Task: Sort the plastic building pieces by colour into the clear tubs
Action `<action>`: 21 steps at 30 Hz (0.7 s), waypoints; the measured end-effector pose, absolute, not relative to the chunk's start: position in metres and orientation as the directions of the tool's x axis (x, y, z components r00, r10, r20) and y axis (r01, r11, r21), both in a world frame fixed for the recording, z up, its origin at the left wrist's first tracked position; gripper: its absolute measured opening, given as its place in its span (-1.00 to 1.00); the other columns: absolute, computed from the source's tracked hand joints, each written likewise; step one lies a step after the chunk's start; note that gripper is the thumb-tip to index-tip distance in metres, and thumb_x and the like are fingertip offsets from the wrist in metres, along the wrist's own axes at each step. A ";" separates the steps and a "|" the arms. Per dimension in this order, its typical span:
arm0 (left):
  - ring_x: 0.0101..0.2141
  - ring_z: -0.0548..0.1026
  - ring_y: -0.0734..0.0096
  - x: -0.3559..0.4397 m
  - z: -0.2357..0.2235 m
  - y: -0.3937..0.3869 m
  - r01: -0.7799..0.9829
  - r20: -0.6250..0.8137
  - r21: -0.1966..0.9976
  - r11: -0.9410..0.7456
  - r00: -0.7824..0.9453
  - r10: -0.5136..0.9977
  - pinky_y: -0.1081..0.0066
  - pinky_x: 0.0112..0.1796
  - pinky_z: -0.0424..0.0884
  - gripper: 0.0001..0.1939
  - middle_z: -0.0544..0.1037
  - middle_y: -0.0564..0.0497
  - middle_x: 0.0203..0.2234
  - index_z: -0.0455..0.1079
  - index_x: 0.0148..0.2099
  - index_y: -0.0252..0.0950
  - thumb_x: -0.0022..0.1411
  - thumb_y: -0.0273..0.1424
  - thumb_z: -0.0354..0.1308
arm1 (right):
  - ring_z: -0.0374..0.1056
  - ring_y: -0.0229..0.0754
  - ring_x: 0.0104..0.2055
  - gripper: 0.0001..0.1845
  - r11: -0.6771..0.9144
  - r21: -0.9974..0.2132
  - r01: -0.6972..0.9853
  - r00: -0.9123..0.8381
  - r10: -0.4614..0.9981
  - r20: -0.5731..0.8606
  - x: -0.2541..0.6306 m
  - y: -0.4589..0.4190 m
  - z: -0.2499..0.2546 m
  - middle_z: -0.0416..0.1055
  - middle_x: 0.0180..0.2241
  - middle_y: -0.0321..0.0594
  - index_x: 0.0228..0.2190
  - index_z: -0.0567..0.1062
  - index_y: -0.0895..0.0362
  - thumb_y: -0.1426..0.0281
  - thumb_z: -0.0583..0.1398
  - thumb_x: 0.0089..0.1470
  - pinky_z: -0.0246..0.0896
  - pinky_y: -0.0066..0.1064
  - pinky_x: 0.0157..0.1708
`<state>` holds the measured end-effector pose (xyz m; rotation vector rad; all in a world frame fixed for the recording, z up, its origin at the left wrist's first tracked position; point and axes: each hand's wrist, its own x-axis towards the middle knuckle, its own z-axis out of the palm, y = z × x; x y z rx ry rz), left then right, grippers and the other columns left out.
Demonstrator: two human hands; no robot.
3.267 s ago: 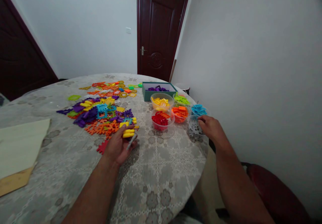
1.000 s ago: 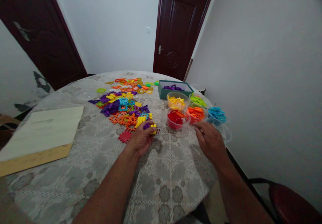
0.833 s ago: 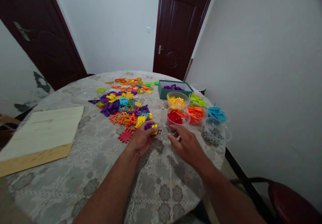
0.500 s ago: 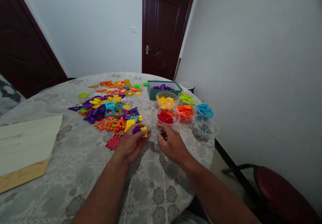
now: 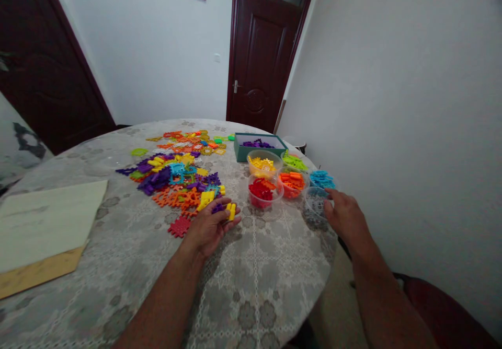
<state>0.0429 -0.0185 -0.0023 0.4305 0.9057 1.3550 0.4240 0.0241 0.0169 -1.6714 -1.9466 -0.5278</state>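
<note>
My left hand (image 5: 212,224) is curled around small yellow plastic pieces (image 5: 231,211) and a purple piece (image 5: 218,208), palm partly up, above the table beside the loose pile. A red gear-edged plate (image 5: 179,227) lies just left of its fingers. Over at the right table edge, my right hand (image 5: 347,216) has its thumb and fingers at the rim of a clear plastic bowl (image 5: 314,214), seemingly pinching it. That bowl's contents are hard to make out. Behind the hand is a container of blue pieces (image 5: 321,178).
Bowls of red (image 5: 262,189), orange (image 5: 292,181), yellow (image 5: 263,165) and lime pieces (image 5: 294,161) cluster near a green box (image 5: 242,153) holding purple pieces. Mixed colourful pieces (image 5: 176,176) are heaped left of centre. Paper sheets (image 5: 50,213) lie at the left.
My right hand has moved right, from in front of the red bowl to the clear bowl. The left hand keeps its pieces. The view has tilted up slightly.
</note>
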 end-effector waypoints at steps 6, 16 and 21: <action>-0.17 0.70 0.19 0.044 -0.004 -0.020 -0.636 -0.292 0.744 0.205 -0.033 0.956 0.21 -0.15 0.70 -0.60 0.67 -0.19 -0.17 0.45 -0.04 -0.31 0.09 -0.70 0.38 | 0.49 0.08 0.02 -0.72 0.510 -0.217 0.832 -0.253 0.698 0.670 0.358 0.016 0.019 0.59 -0.06 0.01 -0.03 0.57 0.09 0.38 0.11 0.33 0.39 0.02 0.11; -0.23 0.68 0.23 0.042 -0.007 -0.023 -0.620 -0.232 0.753 0.221 0.064 0.971 0.39 -0.29 0.64 -0.53 0.66 -0.17 -0.17 0.49 0.00 -0.33 0.04 -0.60 0.48 | 0.46 -0.04 0.10 -0.48 0.779 -0.466 0.419 -0.651 0.615 0.444 0.232 0.007 0.026 0.51 0.10 -0.03 0.22 0.45 0.04 0.47 0.27 0.26 0.39 -0.09 0.15; -0.24 0.67 0.27 0.039 -0.009 -0.023 -0.637 -0.193 0.741 0.214 0.104 0.976 0.42 -0.29 0.62 -0.56 0.65 -0.13 -0.18 0.51 -0.02 -0.30 0.03 -0.57 0.48 | 0.45 -0.05 0.03 -0.64 0.788 -0.457 0.412 -0.695 0.597 0.402 0.220 0.014 0.032 0.54 -0.04 -0.09 0.02 0.54 0.08 0.52 0.33 0.18 0.37 -0.14 0.08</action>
